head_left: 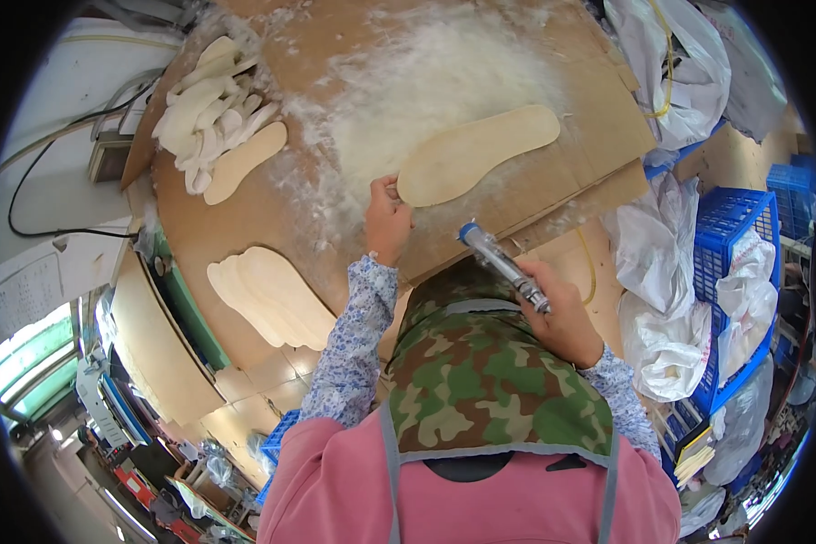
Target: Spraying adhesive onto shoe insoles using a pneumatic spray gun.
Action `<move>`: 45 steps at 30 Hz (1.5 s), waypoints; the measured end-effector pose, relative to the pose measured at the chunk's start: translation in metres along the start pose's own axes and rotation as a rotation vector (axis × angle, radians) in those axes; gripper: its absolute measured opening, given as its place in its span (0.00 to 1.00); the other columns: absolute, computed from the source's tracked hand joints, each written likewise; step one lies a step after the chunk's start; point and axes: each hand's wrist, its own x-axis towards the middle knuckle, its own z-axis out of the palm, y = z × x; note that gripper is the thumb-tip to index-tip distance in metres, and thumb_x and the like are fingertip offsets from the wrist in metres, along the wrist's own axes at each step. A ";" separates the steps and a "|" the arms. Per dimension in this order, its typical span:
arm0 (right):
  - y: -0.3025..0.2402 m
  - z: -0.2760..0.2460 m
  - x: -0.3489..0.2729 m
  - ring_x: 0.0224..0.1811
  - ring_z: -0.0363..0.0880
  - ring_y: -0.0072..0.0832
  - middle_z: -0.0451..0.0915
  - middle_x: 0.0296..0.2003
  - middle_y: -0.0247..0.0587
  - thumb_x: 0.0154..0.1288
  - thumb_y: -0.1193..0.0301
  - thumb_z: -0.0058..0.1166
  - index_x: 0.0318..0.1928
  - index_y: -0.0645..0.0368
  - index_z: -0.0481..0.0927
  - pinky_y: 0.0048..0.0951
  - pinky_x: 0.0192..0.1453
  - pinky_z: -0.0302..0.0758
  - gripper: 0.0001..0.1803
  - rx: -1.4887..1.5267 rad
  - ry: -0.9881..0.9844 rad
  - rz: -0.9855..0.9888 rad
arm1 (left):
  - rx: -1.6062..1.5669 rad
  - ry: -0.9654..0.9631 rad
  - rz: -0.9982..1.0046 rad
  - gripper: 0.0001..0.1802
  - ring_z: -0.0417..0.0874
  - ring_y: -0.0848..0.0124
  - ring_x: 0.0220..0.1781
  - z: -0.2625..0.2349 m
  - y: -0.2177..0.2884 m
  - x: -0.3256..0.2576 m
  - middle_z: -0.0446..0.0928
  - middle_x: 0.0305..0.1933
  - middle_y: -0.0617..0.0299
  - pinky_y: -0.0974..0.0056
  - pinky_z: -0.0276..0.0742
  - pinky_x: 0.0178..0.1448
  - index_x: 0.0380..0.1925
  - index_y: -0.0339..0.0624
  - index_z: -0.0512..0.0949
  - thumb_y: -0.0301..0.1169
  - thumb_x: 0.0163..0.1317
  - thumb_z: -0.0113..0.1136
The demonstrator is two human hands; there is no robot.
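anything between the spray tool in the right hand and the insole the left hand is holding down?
Nothing visible. The left hand pinches the heel end of the insole on the cardboard sheet. The right hand holds the spray tool nearer the person, nozzle toward the insole, with only bare cardboard between.
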 end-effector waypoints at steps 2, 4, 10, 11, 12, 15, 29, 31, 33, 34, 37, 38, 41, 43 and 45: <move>0.006 -0.009 0.000 0.39 0.77 0.44 0.77 0.36 0.50 0.56 0.81 0.53 0.49 0.63 0.72 0.34 0.43 0.73 0.18 -0.025 0.016 0.014 | -0.008 0.012 0.019 0.20 0.75 0.75 0.23 0.002 -0.001 0.000 0.76 0.37 0.56 0.71 0.72 0.25 0.49 0.35 0.65 0.19 0.53 0.48; 0.015 -0.020 -0.002 0.38 0.77 0.43 0.78 0.35 0.49 0.56 0.81 0.53 0.48 0.63 0.72 0.34 0.43 0.72 0.17 -0.052 0.036 0.029 | 0.021 0.016 0.000 0.20 0.77 0.74 0.27 0.004 -0.002 0.002 0.77 0.37 0.56 0.69 0.73 0.29 0.49 0.36 0.65 0.19 0.54 0.48; 0.019 -0.044 -0.004 0.36 0.76 0.41 0.78 0.35 0.48 0.58 0.79 0.52 0.51 0.63 0.72 0.32 0.41 0.72 0.18 -0.058 0.112 0.134 | 0.133 0.114 0.081 0.20 0.76 0.71 0.34 0.006 -0.003 0.000 0.76 0.35 0.58 0.67 0.73 0.40 0.49 0.37 0.65 0.20 0.54 0.48; 0.019 -0.043 -0.005 0.33 0.75 0.31 0.77 0.32 0.42 0.59 0.79 0.52 0.49 0.64 0.73 0.28 0.37 0.70 0.16 -0.036 0.216 0.079 | 0.132 0.132 0.078 0.20 0.76 0.71 0.34 0.005 -0.001 -0.002 0.76 0.35 0.58 0.67 0.73 0.40 0.49 0.37 0.65 0.20 0.54 0.48; 0.019 -0.043 -0.007 0.33 0.75 0.31 0.77 0.32 0.42 0.59 0.79 0.52 0.49 0.64 0.73 0.28 0.37 0.70 0.16 -0.024 0.184 0.052 | -0.024 0.110 0.112 0.21 0.76 0.73 0.36 -0.002 0.003 -0.007 0.74 0.39 0.59 0.68 0.73 0.41 0.51 0.38 0.65 0.19 0.54 0.47; 0.038 -0.056 -0.021 0.35 0.71 0.21 0.77 0.34 0.36 0.61 0.78 0.52 0.45 0.67 0.74 0.24 0.38 0.68 0.11 0.064 0.235 0.289 | -0.322 0.113 0.174 0.22 0.75 0.74 0.41 -0.020 0.037 -0.028 0.72 0.45 0.60 0.68 0.75 0.43 0.52 0.40 0.66 0.20 0.55 0.45; 0.025 0.000 0.009 0.29 0.65 0.11 0.74 0.32 0.28 0.66 0.78 0.48 0.51 0.67 0.72 0.16 0.31 0.62 0.14 0.193 0.095 0.202 | -0.253 0.057 -0.084 0.22 0.73 0.74 0.41 -0.276 0.026 -0.093 0.71 0.48 0.63 0.70 0.70 0.48 0.49 0.37 0.76 0.22 0.54 0.40; 0.008 0.013 0.016 0.27 0.62 0.11 0.72 0.29 0.24 0.65 0.79 0.48 0.49 0.66 0.74 0.17 0.29 0.59 0.12 0.159 0.024 0.247 | -0.087 0.016 -0.083 0.22 0.72 0.73 0.41 -0.285 -0.009 -0.059 0.70 0.46 0.63 0.68 0.71 0.47 0.50 0.39 0.75 0.23 0.56 0.41; -0.001 0.028 0.022 0.26 0.61 0.11 0.71 0.28 0.23 0.64 0.79 0.48 0.48 0.65 0.75 0.18 0.28 0.58 0.12 0.129 0.027 0.205 | 0.273 0.090 -0.009 0.20 0.73 0.71 0.41 -0.296 -0.062 -0.021 0.70 0.43 0.61 0.64 0.71 0.47 0.52 0.42 0.75 0.26 0.61 0.44; -0.005 0.034 0.025 0.25 0.60 0.11 0.70 0.26 0.22 0.63 0.79 0.49 0.48 0.64 0.76 0.19 0.26 0.57 0.12 0.107 0.019 0.162 | 0.462 0.213 0.062 0.18 0.74 0.68 0.42 -0.303 -0.090 -0.007 0.69 0.43 0.58 0.63 0.72 0.47 0.52 0.43 0.75 0.28 0.63 0.46; -0.012 0.044 0.022 0.24 0.58 0.13 0.68 0.23 0.25 0.62 0.78 0.50 0.43 0.65 0.77 0.21 0.26 0.57 0.09 0.031 0.035 0.207 | 0.554 0.562 0.185 0.17 0.74 0.49 0.45 -0.319 -0.130 0.049 0.71 0.44 0.43 0.54 0.71 0.51 0.50 0.41 0.74 0.29 0.62 0.49; -0.016 0.048 0.021 0.23 0.58 0.14 0.67 0.22 0.25 0.62 0.78 0.51 0.41 0.66 0.76 0.22 0.26 0.57 0.08 0.023 0.058 0.232 | 0.595 0.728 0.225 0.17 0.74 0.47 0.44 -0.327 -0.137 0.068 0.71 0.44 0.41 0.51 0.70 0.50 0.50 0.41 0.74 0.30 0.61 0.50; -0.010 0.064 0.014 0.22 0.58 0.15 0.65 0.20 0.26 0.61 0.78 0.51 0.39 0.67 0.74 0.22 0.25 0.57 0.07 -0.008 0.162 0.224 | 0.628 0.795 0.083 0.21 0.72 0.44 0.47 -0.347 -0.136 0.126 0.70 0.46 0.38 0.49 0.70 0.53 0.52 0.40 0.72 0.31 0.56 0.52; -0.017 0.069 0.013 0.23 0.58 0.15 0.65 0.20 0.26 0.61 0.78 0.52 0.40 0.67 0.72 0.22 0.25 0.57 0.08 0.004 0.193 0.326 | 0.837 0.669 -0.094 0.27 0.71 0.46 0.53 -0.350 -0.137 0.162 0.70 0.50 0.37 0.51 0.65 0.61 0.55 0.35 0.67 0.33 0.53 0.53; -0.018 0.071 0.014 0.23 0.58 0.15 0.64 0.20 0.25 0.60 0.77 0.53 0.39 0.67 0.72 0.22 0.25 0.56 0.08 -0.026 0.188 0.316 | 0.967 0.890 -0.242 0.28 0.71 0.48 0.57 -0.369 -0.166 0.199 0.68 0.57 0.37 0.51 0.68 0.60 0.53 0.33 0.70 0.36 0.52 0.57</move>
